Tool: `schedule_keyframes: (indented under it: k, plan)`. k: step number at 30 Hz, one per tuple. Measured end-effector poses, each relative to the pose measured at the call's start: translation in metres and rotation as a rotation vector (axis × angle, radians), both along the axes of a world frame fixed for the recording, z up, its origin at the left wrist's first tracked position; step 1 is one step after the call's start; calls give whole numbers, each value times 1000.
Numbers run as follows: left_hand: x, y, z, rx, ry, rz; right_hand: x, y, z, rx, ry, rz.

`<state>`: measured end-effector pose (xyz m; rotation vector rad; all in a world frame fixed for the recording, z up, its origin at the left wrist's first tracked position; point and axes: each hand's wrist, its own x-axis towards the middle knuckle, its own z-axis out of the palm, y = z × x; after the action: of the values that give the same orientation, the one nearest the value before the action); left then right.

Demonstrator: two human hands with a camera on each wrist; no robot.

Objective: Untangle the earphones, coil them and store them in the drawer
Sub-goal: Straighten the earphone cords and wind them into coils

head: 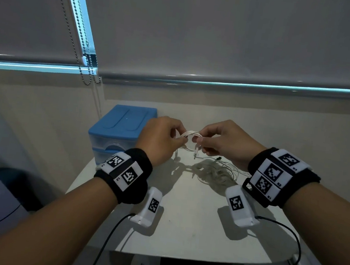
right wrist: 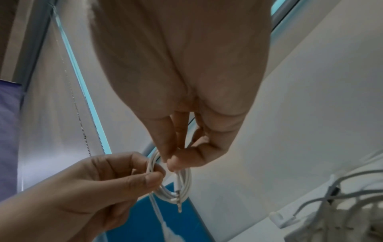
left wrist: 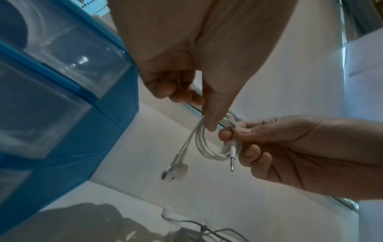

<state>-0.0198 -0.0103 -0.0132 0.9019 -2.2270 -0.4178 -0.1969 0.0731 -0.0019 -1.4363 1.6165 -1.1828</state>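
Observation:
A coil of white earphones [head: 189,134] hangs in the air between both hands above the white table [head: 180,225]. My left hand [head: 164,140] pinches the coil's left side [left wrist: 199,135]. My right hand [head: 219,142] pinches its right side near the plug end. The metal jack plug [left wrist: 232,161] [right wrist: 179,206] hangs down from the coil, and the two earbuds [left wrist: 176,172] dangle below the left hand. The blue drawer unit [head: 121,130] stands at the table's back left, drawers closed [left wrist: 62,68].
A second tangle of pale earphone cables [head: 215,172] lies on the table under my right hand, also seen as grey cables [right wrist: 331,206]. Bead chains [head: 86,59] of the window blind hang behind the drawer unit. Black cables [head: 289,232] trail off the table's front.

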Motion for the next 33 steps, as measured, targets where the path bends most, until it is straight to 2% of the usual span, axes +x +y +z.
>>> schedule_keyframes:
  k: [4,11,16,21,26,30,33]
  plan:
    - [-5,-5,0,122,1,-30,-4,-10,-10,-3,-18,-5]
    - [2,-4,-12,318,-40,-26,-3,-20,-24,-26,311,-21]
    - [14,4,-33,396,-237,-46,3,-16,-44,60,454,66]
    - [19,12,-39,349,-522,-103,18,-11,-57,127,634,188]
    - [23,14,-32,427,-642,-132,23,-4,-53,197,622,198]
    - [25,16,-28,602,-553,-142,24,1,-50,220,594,191]
    - [26,17,-29,660,-516,-144,21,1,-48,242,545,186]
